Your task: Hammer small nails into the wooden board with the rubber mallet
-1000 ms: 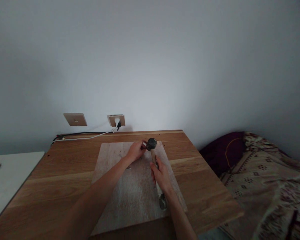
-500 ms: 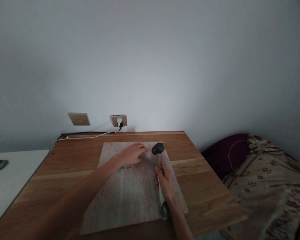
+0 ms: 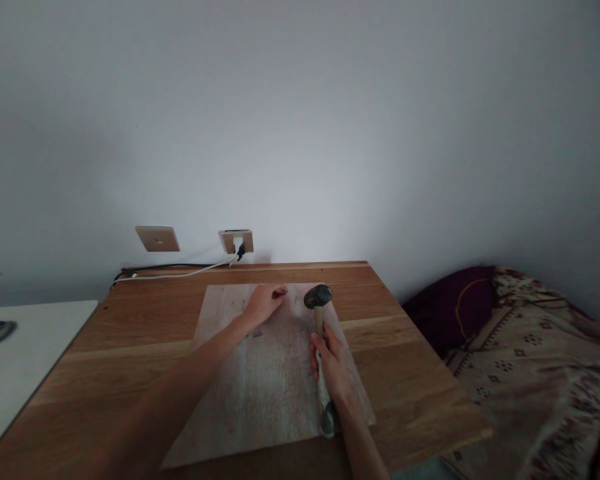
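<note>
The right hand (image 3: 334, 363) partly hides the hammer (image 3: 317, 297).

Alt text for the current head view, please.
A person's right hand grips a dark-headed hammer over a pale board on a wooden table; the left hand curls nearby, contents unclear. Behind is a wall socket; patterned cloth lies at right.

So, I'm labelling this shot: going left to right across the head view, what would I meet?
White tabletop → blank wall plate → wall socket → left hand → black-headed mallet → purple fabric → patterned bedding.
</note>
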`<state>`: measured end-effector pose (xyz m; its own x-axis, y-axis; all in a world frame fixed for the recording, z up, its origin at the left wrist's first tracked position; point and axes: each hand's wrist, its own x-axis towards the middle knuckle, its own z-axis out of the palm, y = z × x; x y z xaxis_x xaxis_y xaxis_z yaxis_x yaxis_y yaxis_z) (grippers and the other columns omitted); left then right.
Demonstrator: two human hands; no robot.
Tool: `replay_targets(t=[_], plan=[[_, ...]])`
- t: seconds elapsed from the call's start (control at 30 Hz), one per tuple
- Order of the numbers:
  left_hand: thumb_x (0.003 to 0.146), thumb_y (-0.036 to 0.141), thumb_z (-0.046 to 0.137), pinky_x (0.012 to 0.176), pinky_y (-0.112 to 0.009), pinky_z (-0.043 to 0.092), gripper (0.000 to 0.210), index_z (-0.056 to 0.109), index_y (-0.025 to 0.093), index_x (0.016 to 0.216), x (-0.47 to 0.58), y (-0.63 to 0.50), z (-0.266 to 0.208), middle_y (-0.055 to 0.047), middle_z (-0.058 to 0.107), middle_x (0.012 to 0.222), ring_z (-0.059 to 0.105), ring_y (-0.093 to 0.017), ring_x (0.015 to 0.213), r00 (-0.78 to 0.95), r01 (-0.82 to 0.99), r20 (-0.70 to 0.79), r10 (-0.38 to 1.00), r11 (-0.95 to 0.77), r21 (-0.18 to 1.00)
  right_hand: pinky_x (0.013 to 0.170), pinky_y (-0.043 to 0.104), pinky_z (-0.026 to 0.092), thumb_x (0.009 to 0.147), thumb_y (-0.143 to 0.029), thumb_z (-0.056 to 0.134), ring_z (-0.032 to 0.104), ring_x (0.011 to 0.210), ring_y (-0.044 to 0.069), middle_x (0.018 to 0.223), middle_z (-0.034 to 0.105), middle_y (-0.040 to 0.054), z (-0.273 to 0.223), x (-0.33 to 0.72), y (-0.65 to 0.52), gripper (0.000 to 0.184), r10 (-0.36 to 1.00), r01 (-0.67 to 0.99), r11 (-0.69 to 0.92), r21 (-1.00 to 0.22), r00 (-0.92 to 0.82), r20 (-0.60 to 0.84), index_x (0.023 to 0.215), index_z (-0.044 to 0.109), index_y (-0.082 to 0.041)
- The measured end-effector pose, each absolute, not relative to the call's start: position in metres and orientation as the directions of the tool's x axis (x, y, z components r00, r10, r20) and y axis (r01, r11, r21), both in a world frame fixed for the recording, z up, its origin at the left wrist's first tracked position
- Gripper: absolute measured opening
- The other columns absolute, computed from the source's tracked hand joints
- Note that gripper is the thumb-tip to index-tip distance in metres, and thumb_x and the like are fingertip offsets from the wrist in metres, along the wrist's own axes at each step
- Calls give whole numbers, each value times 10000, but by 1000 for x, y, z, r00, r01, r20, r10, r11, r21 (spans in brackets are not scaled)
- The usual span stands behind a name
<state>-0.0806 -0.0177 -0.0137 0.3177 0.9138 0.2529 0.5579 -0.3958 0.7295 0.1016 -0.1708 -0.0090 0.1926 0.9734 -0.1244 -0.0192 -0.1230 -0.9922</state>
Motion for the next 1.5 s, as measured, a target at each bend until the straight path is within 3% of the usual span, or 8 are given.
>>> replay_targets(t=[0.37,0.6,0.77,0.97,1.07,1.2,1.37,1.5], plan=[[893,114,656,943,-367,529,157,758,200,974,-83,-25,-22,-70,748,1004,687,-230,988,403,608,330,853,-519,600,349,264,348,844,-535,673,405,404,142,557,459,-70,-10,101,-170,332,973,-39,-138,-990,179,-143,987,592,-247],[874,113,690,914,-369,534,132,745,180,973,-82,-23,-21,-73,760,982,699,-233,955,379,580,285,880,-466,668,340,264,334,860,-550,644,411,397,150,520,465,-68,-7,98,-169,385,982,38,-126,-991,144,-120,1073,626,-228],[854,111,690,896,-350,555,298,696,188,1142,-82,-26,-19,-53,783,948,737,-219,909,319,519,237,917,-379,766,329,240,338,897,-513,597,427,383,141,510,472,-85,-1,84,-160,443,993,99,-108,-989,67,-102,1198,629,-190],[807,109,710,871,-350,574,473,643,199,1266,-81,-25,-19,-48,789,957,749,-237,925,295,569,192,936,-333,752,325,235,359,914,-459,556,454,373,145,513,491,-84,4,70,-148,499,997,191,-74,-979,30,-69,1305,601,-153],[790,59,660,909,-369,576,571,603,167,1348,-94,-23,-3,-89,779,1060,741,-243,978,384,595,200,901,-408,692,319,241,366,895,-471,566,462,368,150,508,491,-79,3,68,-146,488,996,204,-91,-975,28,-88,1264,625,-156],[803,32,601,1035,-405,531,483,680,173,1258,-137,-27,27,-131,717,1262,694,-264,1136,551,652,253,795,-599,465,321,247,378,878,-482,581,484,380,156,518,503,-68,0,66,-149,442,995,216,-92,-972,53,-83,1183,637,-166],[836,35,623,1010,-371,525,402,722,230,1174,-178,-46,27,-93,735,1242,692,-262,1148,680,653,169,713,-695,302,331,239,363,890,-511,574,467,379,150,509,487,-85,0,60,-155,525,993,191,-90,-977,91,-73,1275,590,-155],[883,45,636,901,-345,539,214,726,206,992,-178,-60,13,-102,759,1044,717,-255,1003,717,651,154,680,-732,202,324,230,355,850,-526,609,450,374,139,506,481,-90,0,56,-157,492,990,153,-123,-981,89,-110,1182,614,-163]])
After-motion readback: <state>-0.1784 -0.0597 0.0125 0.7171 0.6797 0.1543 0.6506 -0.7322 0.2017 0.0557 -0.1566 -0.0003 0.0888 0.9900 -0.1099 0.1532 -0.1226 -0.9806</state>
